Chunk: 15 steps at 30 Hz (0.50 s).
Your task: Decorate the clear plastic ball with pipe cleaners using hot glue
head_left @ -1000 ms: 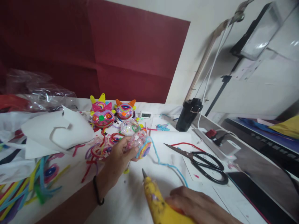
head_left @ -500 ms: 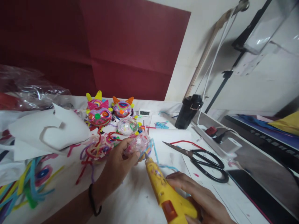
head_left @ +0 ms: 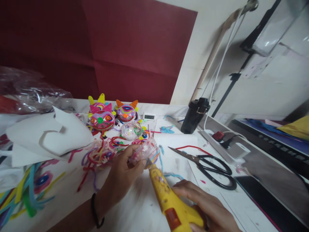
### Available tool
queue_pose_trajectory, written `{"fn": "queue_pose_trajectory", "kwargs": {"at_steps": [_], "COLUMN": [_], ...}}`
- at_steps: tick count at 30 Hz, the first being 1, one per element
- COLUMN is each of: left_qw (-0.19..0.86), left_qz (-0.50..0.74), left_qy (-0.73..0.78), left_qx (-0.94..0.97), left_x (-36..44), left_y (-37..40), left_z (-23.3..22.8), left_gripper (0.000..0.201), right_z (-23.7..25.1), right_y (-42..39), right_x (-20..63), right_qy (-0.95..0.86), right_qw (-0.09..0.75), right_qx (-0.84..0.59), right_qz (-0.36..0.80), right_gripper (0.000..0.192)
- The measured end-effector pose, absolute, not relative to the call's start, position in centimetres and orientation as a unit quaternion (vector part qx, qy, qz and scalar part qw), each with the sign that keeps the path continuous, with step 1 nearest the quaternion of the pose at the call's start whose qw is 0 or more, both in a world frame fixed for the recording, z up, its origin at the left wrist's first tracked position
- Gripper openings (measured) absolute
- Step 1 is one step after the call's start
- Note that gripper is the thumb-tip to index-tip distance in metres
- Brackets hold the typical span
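My left hand [head_left: 126,170] grips a clear plastic ball [head_left: 146,149] with pinkish bits on it, thumb and fingers at its near left side. Coloured strands show along the ball's lower right side, and a light-blue fuzzy strand [head_left: 161,158] hangs there. In my right hand [head_left: 205,201] is a yellow hot glue gun [head_left: 166,196], its nozzle pointing up and left. The nozzle tip is right at the ball's lower edge, near my left thumb; whether it touches is hard to make out.
Black-handled scissors [head_left: 205,164] lie to the right, near a phone [head_left: 270,203] and a black bottle [head_left: 195,116]. Behind the ball stand decorated animal faces [head_left: 102,120] and a clear dome [head_left: 131,130]. Pipe cleaners [head_left: 29,187] and white paper [head_left: 55,135] cover the left.
The ball in my left hand has tilted and shifted slightly right and up. The glue gun's nozzle has moved a little left, closer against the ball's lower edge.
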State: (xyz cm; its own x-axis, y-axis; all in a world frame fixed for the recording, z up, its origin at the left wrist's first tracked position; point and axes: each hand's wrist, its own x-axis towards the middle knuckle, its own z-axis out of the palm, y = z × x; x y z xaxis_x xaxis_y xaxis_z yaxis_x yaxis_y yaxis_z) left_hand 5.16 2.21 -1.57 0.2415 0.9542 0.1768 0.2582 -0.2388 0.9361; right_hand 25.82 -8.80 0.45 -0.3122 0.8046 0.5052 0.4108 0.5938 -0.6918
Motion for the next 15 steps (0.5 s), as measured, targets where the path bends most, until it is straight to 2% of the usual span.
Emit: {"fn": "queue_pose_trajectory", "kwargs": {"at_steps": [15], "left_qw": [0.413], "left_qz": [0.437], "left_qy": [0.449], "left_qx": [0.661], "left_x": [5.47], "left_y": [2.03], "left_z": [-1.04], "left_gripper": [0.024], "right_z": [0.09], "right_y": [-9.06], "right_x": [26.2], "right_qy": [-0.793], "right_qw": [0.427], "right_qx": [-0.396], "right_qz": [0.18], "right_gripper": [0.037]}}
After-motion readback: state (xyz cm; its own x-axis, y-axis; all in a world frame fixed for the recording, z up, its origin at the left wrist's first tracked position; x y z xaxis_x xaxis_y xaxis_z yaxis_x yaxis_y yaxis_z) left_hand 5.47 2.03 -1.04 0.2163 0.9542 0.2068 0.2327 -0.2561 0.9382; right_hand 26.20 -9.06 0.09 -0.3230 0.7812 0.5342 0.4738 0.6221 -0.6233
